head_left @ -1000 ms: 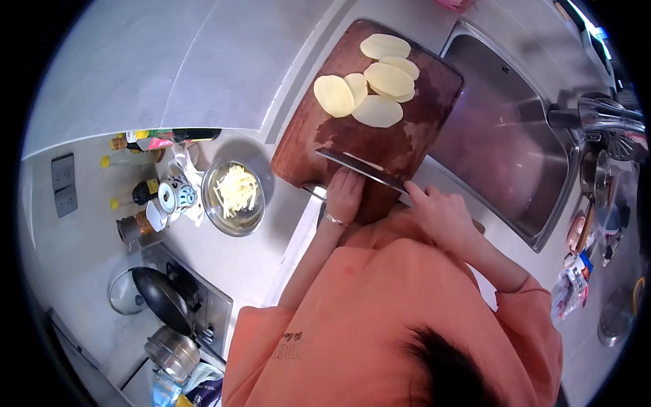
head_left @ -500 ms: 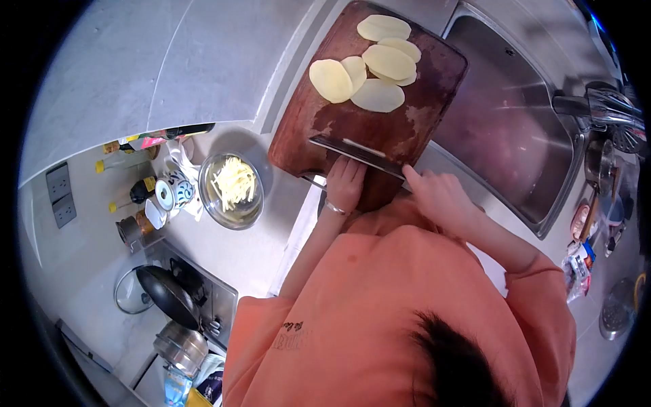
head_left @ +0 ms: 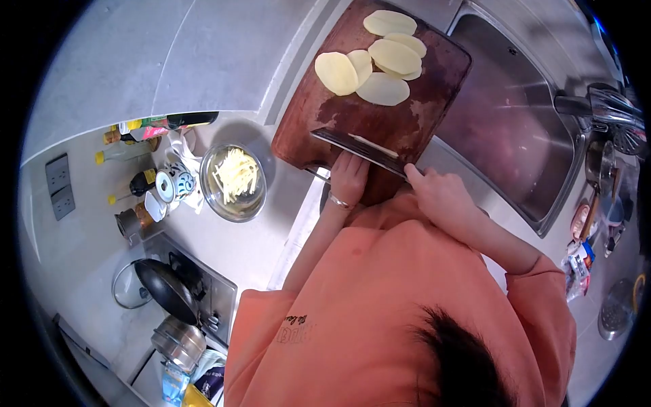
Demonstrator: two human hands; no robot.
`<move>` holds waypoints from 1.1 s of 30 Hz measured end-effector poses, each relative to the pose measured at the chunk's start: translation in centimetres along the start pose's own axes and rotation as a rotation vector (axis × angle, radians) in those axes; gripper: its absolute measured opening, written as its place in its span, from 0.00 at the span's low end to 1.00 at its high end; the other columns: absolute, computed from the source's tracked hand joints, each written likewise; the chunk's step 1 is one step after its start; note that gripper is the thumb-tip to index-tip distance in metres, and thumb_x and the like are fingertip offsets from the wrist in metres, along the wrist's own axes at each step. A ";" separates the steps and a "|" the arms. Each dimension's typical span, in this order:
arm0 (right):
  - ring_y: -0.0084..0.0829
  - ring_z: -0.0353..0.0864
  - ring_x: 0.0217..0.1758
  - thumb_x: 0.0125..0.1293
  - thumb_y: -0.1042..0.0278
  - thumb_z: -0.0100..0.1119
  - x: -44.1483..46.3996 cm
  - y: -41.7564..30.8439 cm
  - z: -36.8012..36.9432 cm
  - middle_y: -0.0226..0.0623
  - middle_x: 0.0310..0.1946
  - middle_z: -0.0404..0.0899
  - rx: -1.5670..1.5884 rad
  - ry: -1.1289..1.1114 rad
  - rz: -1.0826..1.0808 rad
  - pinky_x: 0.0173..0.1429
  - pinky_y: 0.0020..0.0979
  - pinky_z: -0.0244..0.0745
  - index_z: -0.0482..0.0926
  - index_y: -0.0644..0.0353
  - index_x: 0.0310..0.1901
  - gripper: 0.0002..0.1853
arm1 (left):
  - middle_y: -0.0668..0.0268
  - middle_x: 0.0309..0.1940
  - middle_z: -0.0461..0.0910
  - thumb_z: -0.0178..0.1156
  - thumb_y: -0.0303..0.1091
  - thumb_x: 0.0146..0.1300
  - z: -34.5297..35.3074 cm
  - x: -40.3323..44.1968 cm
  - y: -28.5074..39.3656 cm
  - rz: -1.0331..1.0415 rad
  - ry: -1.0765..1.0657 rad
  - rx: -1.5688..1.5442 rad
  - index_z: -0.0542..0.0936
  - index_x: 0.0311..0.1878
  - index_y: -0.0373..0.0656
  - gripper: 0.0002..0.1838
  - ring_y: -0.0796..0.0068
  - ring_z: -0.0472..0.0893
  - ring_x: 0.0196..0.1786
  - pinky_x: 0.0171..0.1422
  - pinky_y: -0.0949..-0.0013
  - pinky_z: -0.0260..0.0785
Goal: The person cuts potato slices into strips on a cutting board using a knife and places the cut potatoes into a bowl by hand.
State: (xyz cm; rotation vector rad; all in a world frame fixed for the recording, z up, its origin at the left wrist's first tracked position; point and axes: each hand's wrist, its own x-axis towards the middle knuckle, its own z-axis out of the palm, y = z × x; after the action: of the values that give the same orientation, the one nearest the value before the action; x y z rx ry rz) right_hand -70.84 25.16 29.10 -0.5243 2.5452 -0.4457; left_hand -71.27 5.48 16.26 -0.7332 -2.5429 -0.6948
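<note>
My right hand (head_left: 441,193) grips the handle of a kitchen knife (head_left: 356,149), whose wide blade points left across the brown cutting board (head_left: 305,129). Close against the blade's near side is my left hand (head_left: 348,180), fingers together and pressed down; what lies under them is hidden. A thin pale potato strip (head_left: 374,145) lies along the blade's far side. Farther up the board are several oval potato slices (head_left: 395,57), partly overlapping. Left of the board, a glass bowl (head_left: 234,214) holds a heap of potato strips (head_left: 236,174).
A steel sink (head_left: 447,125) adjoins the board on the right. At left stand a patterned jar (head_left: 175,183), bottles (head_left: 142,183), a black wok (head_left: 166,292) and a steel pot (head_left: 178,342). A grey cabinet (head_left: 210,54) overhangs the upper left.
The view has shifted slightly, so the board and slices appear a little higher and farther right. The potato strip beyond the blade shows more clearly. Both hands keep nearly the same pose.
</note>
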 end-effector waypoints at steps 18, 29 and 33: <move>0.49 0.76 0.25 0.59 0.72 0.47 1.3 0.3 1.7 0.47 0.20 0.75 0.068 0.100 -0.020 0.28 0.46 0.69 0.66 0.61 0.42 0.10 | 0.55 0.40 0.77 0.54 0.27 0.45 0.1 -0.5 0.0 0.011 0.001 -0.002 0.79 0.38 0.33 0.15 0.56 0.77 0.46 0.49 0.61 0.72; 0.48 0.78 0.26 0.60 0.70 0.47 0.8 0.9 0.8 0.47 0.24 0.77 0.030 0.062 0.000 0.29 0.45 0.72 0.66 0.61 0.40 0.08 | 0.55 0.44 0.76 0.53 0.26 0.46 -0.1 0.2 0.2 0.016 0.039 0.041 0.78 0.42 0.32 0.17 0.58 0.76 0.48 0.51 0.64 0.72; 0.50 0.78 0.26 0.61 0.70 0.47 0.4 1.0 0.6 0.48 0.23 0.76 0.056 0.069 -0.015 0.30 0.46 0.71 0.66 0.61 0.40 0.08 | 0.55 0.44 0.76 0.53 0.26 0.46 -0.2 0.1 0.0 0.009 0.028 0.015 0.78 0.42 0.32 0.17 0.58 0.76 0.48 0.51 0.64 0.72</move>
State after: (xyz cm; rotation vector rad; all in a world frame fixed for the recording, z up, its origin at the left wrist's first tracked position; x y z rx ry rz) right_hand -71.13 25.67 28.03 -0.5157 2.5881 -0.5477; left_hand -71.32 5.47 16.47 -0.7242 -2.5158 -0.6779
